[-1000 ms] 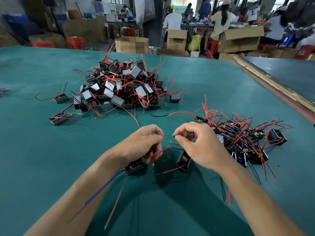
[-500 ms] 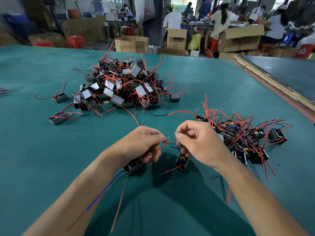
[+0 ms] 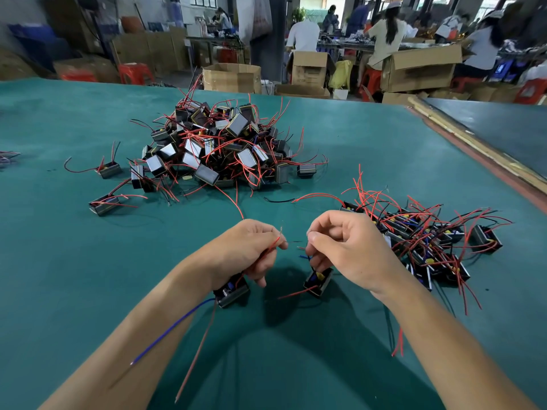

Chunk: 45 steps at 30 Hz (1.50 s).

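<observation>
Bare wire tips too fine for detail; background workers blurred.

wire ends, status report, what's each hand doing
Left hand pinches red wire. Right hand pinches another wire end, the two ends apart. Nothing between them; wired pile beside right hand.

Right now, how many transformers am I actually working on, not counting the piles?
2. The first transformer is just below the left hand, which pinches its red wire; the second transformer is just below the right hand. The palms might hide another.
</observation>
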Each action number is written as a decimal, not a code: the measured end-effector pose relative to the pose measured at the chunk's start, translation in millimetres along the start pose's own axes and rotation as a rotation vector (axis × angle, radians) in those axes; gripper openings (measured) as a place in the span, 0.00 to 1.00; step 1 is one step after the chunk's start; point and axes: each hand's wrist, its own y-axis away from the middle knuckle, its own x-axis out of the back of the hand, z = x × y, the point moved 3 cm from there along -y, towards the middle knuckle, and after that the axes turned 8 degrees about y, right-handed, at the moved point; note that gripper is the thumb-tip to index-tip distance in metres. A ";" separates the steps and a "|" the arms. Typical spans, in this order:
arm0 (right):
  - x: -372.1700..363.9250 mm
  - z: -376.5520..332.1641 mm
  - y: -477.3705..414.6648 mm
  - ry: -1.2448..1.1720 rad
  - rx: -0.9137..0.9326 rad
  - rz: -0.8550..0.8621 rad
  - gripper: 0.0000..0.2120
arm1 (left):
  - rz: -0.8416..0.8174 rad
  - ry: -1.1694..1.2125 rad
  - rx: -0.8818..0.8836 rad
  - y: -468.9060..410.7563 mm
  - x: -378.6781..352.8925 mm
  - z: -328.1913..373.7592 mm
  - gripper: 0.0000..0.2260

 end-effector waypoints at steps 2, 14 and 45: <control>-0.8 0.1 -0.1 -0.016 -0.002 -0.007 0.09 | 0.004 0.009 -0.002 0.6 0.0 0.5 0.10; -5.2 2.9 -0.4 0.070 0.104 -0.002 0.08 | -0.094 0.045 -0.031 7.4 -4.2 7.5 0.06; -3.5 9.3 -3.3 0.115 0.157 0.070 0.09 | 0.098 -0.044 -0.200 3.5 -5.3 5.6 0.05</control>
